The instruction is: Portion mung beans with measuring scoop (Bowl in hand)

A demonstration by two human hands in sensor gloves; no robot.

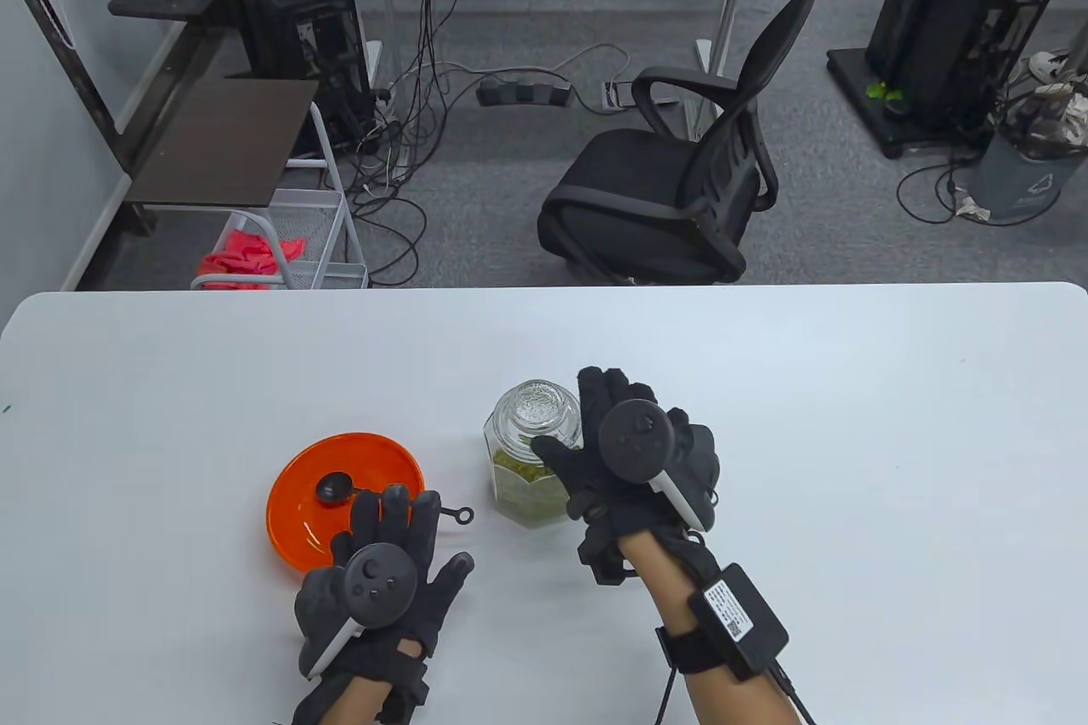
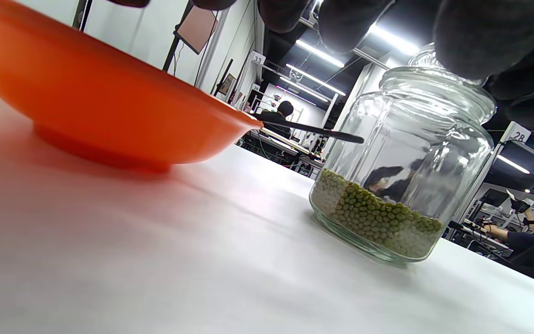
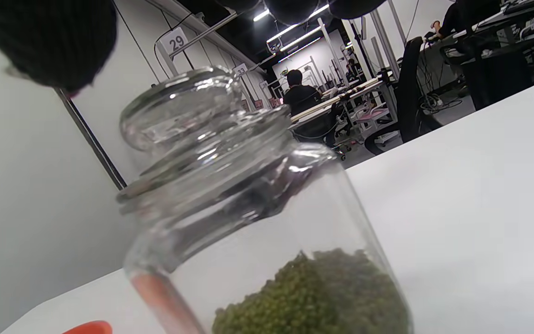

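Observation:
An orange bowl (image 1: 293, 521) sits on the white table with a black measuring scoop (image 1: 334, 489) in it; the scoop's handle (image 1: 459, 515) sticks out over the right rim. A lidded glass jar (image 1: 531, 453) with mung beans (image 2: 373, 218) in its bottom stands to the bowl's right. My left hand (image 1: 387, 538) hovers with spread fingers over the bowl's near rim and holds nothing. My right hand (image 1: 578, 427) is open around the jar's right side, thumb (image 1: 557, 457) across its front, fingers up beside the lid (image 3: 179, 111). I cannot tell whether it touches the glass.
The table (image 1: 850, 461) stretches wide to the right and left of the objects. A black office chair (image 1: 680, 189) stands beyond the far edge. A wire cart (image 1: 289, 240) with red cloth stands past the far left corner.

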